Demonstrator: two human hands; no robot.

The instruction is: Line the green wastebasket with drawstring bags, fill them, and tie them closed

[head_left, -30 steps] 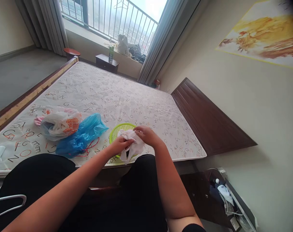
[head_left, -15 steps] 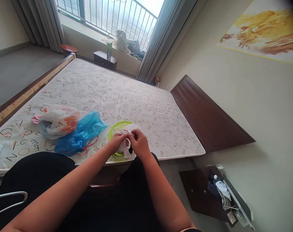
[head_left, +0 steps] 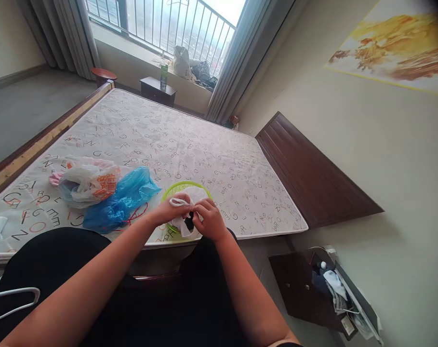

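Bed edge, lower middle of frame: both hands pinch the white plastic bag [head_left: 184, 219] between them over the green basket [head_left: 177, 189], left hand [head_left: 170, 211] and right hand [head_left: 209, 219] equally close.

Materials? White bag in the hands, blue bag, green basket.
White bag: thin plastic film, likely; it crumples and looks translucent between the left hand and right hand. Blue bag: glossy translucent plastic film, wrinkled. Green basket: looks like rigid moulded plastic, slotted rim.
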